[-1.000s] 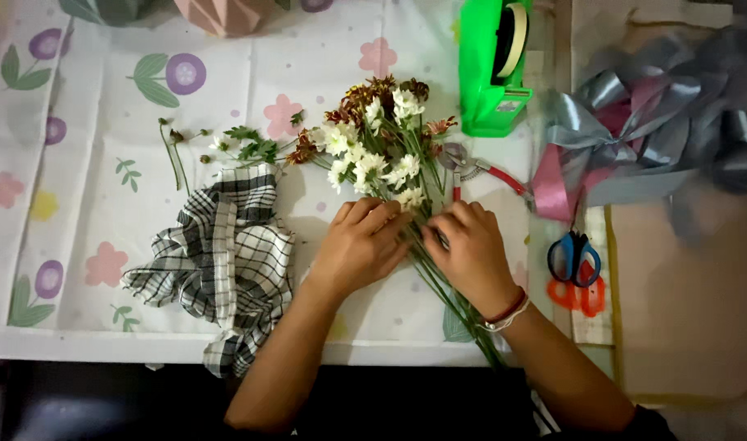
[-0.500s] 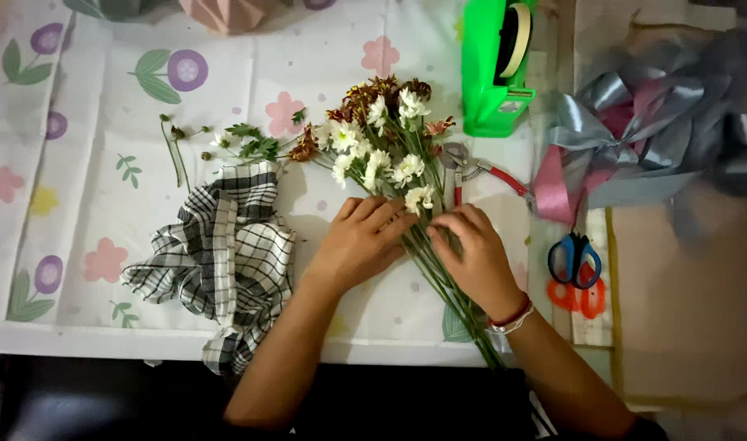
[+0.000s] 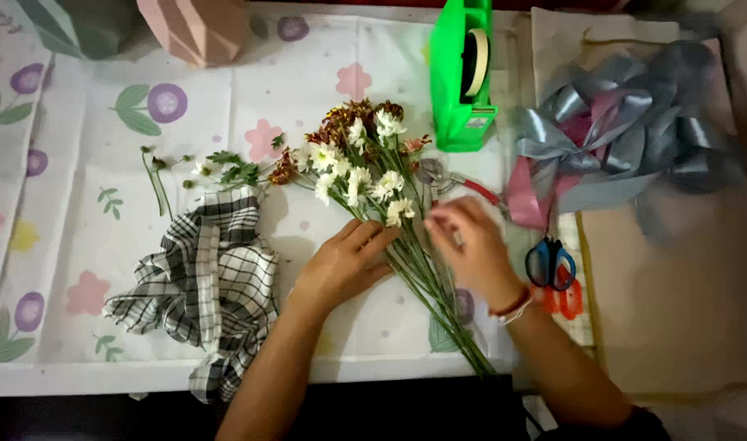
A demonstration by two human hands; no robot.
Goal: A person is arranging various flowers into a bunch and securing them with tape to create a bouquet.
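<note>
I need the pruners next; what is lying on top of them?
The flowers cover the pruners' blade end, so the tips cannot be seen. The right hand hovers over the red handles. Only the pivot and part of one handle show.

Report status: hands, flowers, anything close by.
Left hand flat on flower stems. Right hand blurred, fingers at the stems. Pruners just beyond.

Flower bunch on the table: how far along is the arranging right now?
Done: the flower bunch lies gathered, stems together on the floral tablecloth. In hand: the left hand presses the stems, and the right hand hovers just beside them. Left: nothing binds the stems; the ribbon, tape dispenser and scissors lie untouched.
</note>
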